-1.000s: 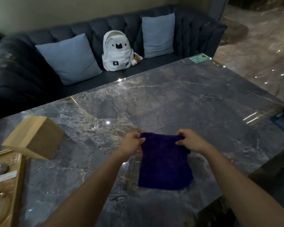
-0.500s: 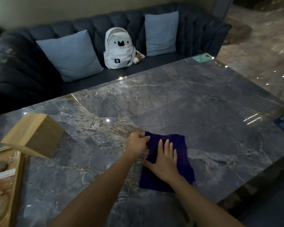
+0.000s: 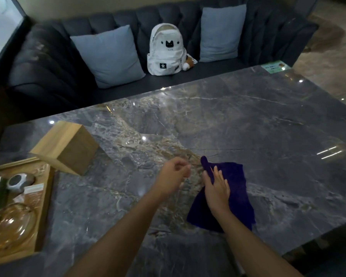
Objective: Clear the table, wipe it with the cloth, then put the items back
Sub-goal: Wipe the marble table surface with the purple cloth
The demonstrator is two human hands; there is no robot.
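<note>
A dark blue cloth (image 3: 236,188) lies folded on the grey marble table (image 3: 248,120), near its front edge. My right hand (image 3: 217,188) rests flat on the cloth's left part, fingers stretched out and pressing down. My left hand (image 3: 173,175) hovers just left of the cloth, loosely curled, apart from it and holding nothing. The cloth's far left corner sticks up by my right fingertips.
A wooden box (image 3: 68,146) stands on the table at the left. Beside it a wooden tray (image 3: 46,196) holds a glass teapot (image 3: 10,222) and a small grey object (image 3: 18,181). A green card (image 3: 275,67) lies at the far right corner. Behind is a dark sofa with cushions and a white backpack (image 3: 166,49).
Both hands held the cloth's far edge a second ago. My right hand then laid itself flat on the cloth, and my left hand has let go and drawn away to the left.
</note>
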